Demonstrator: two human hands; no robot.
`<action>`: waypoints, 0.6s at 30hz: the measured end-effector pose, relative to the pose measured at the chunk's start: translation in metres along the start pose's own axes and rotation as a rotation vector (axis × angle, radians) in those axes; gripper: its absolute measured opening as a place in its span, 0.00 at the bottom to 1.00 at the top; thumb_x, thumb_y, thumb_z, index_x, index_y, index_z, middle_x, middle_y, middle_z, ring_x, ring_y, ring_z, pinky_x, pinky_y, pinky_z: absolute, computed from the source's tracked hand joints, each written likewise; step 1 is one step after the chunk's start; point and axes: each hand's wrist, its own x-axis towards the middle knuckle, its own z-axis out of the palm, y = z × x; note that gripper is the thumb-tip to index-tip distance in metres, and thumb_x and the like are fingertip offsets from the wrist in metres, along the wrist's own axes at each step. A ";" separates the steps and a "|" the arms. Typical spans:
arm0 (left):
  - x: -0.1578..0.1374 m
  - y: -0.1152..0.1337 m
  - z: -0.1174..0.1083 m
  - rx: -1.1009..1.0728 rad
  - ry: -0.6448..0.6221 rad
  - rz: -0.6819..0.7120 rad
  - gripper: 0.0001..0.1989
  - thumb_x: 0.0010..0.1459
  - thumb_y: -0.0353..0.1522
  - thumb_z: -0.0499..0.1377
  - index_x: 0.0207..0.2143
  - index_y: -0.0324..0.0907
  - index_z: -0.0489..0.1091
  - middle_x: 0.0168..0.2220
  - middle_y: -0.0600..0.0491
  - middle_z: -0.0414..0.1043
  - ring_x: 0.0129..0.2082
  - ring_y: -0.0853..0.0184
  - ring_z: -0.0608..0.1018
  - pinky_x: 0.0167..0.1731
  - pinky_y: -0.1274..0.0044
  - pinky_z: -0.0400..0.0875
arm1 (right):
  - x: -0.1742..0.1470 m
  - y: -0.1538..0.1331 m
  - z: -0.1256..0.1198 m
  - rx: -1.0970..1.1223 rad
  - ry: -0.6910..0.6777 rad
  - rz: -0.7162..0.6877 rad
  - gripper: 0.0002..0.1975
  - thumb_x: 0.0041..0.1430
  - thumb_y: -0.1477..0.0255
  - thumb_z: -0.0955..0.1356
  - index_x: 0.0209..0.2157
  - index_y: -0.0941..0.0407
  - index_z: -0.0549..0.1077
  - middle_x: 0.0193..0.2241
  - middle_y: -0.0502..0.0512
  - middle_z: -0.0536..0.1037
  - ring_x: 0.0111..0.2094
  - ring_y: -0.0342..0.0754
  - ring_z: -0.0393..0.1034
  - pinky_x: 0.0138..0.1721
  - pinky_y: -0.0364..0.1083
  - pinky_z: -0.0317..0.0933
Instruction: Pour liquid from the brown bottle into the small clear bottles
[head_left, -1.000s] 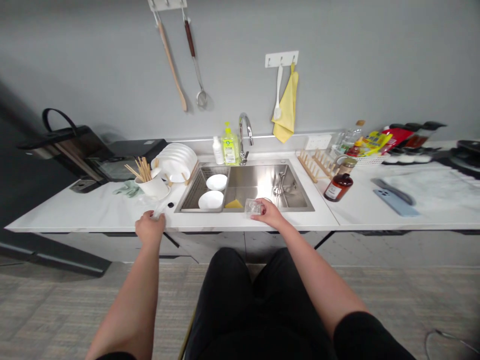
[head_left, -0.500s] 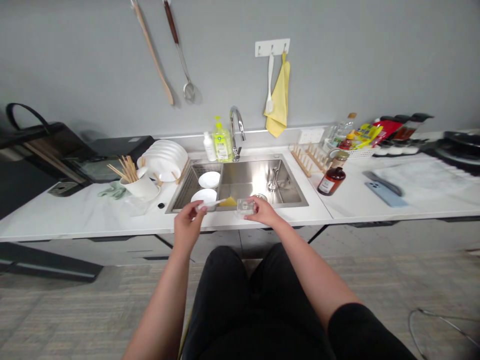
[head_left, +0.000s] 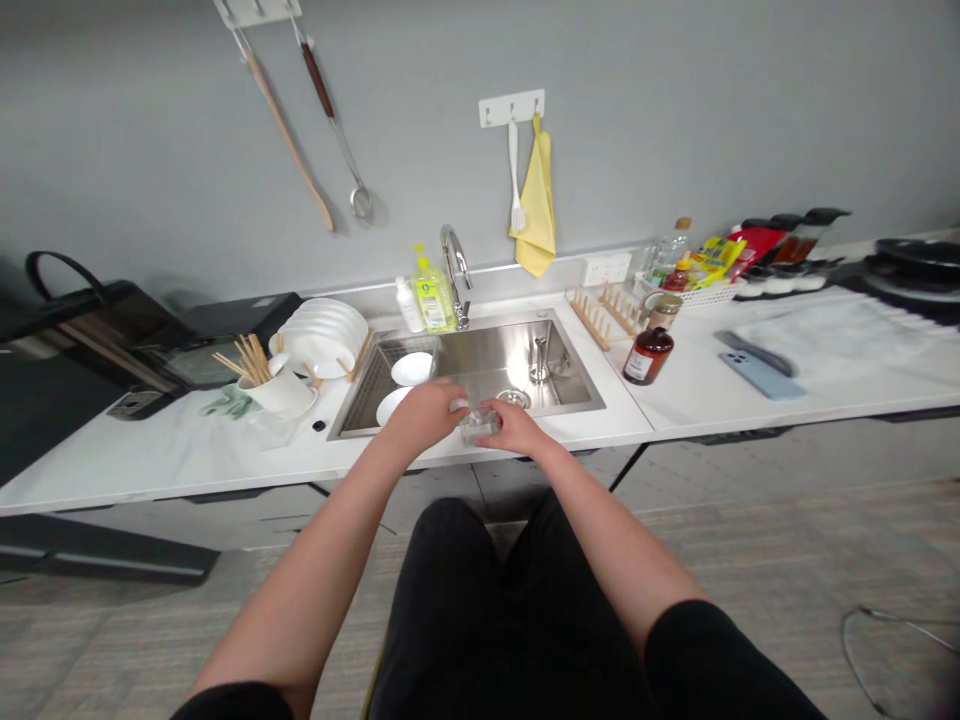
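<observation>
We have both hands together at the front of the sink (head_left: 592, 400), the right hand (head_left: 517, 430) clamped on the side of a clear container (head_left: 472, 432) and the left hand (head_left: 424, 415) pinching a small pale piece (head_left: 458, 404) right at its top. Whether that piece touches the container, we cannot tell. The container sits between the hands, in front of the basin and above the near edge of the counter (head_left: 600, 430). To handle it well, we should hold the container level and unmoving in the right hand, let the left do the fine work, and grip gently, since clear walls look smooth and could slip. A little farther in from the edge would be safer (a drop here might end on the floor). What the container holds, if anything, does not show. Around us, a white cup (head_left: 281, 395) holds a bunch of chopsticks (head_left: 253, 358), the sink's left compartment has two white bowls (head_left: 411, 368), the lower partly behind our left hand, and a white basket (head_left: 716, 293) carries bottles and bright packets (head_left: 716, 262). A brown bottle (head_left: 646, 358) stands right of the sink, its contents hidden by dark walls.
</observation>
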 end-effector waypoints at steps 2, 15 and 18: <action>0.014 0.006 0.007 0.038 -0.089 0.062 0.10 0.64 0.34 0.69 0.46 0.45 0.88 0.42 0.44 0.86 0.43 0.51 0.86 0.48 0.66 0.78 | 0.000 -0.001 0.000 -0.017 0.001 0.007 0.40 0.48 0.59 0.87 0.61 0.57 0.81 0.42 0.55 0.84 0.35 0.48 0.72 0.42 0.47 0.64; -0.012 -0.027 0.118 -0.835 0.288 -0.242 0.37 0.51 0.39 0.79 0.63 0.47 0.77 0.61 0.41 0.82 0.58 0.50 0.85 0.60 0.57 0.79 | 0.002 0.000 -0.003 0.067 -0.006 -0.025 0.36 0.47 0.62 0.87 0.57 0.55 0.82 0.42 0.53 0.84 0.35 0.49 0.72 0.40 0.46 0.64; -0.016 -0.033 0.138 -0.931 0.388 -0.277 0.40 0.51 0.41 0.81 0.65 0.47 0.74 0.61 0.41 0.80 0.55 0.52 0.86 0.62 0.55 0.78 | 0.001 -0.001 -0.002 0.070 -0.012 -0.030 0.37 0.48 0.60 0.86 0.58 0.56 0.82 0.40 0.52 0.83 0.34 0.47 0.70 0.39 0.46 0.62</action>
